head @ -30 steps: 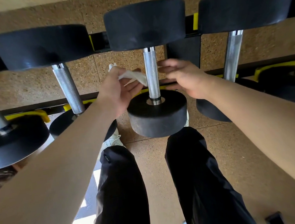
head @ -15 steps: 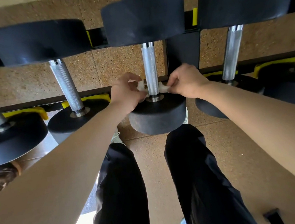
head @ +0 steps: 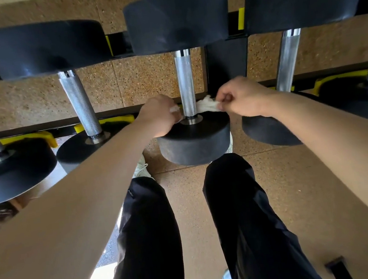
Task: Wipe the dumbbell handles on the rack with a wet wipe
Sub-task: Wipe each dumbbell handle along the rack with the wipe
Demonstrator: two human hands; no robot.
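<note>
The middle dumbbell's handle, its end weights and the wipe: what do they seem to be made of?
Handle: likely steel, bright silver, with a fine knurled texture. End weights: probably rubber or rubber-coated, matte black, dull. Wipe: seemingly soft nonwoven cloth, white, twisted and wrinkled.

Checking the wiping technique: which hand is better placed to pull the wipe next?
Probably left. The left hand grips the wet wipe close against the middle dumbbell handle; the right hand pinches it farther out, leaving length there to draw through.

A black rack (head: 227, 64) with yellow cradles (head: 106, 121) carries the middle dumbbell (head: 185, 79); a left dumbbell (head: 80, 103) and a right dumbbell (head: 287, 57) sit beside it.
</note>
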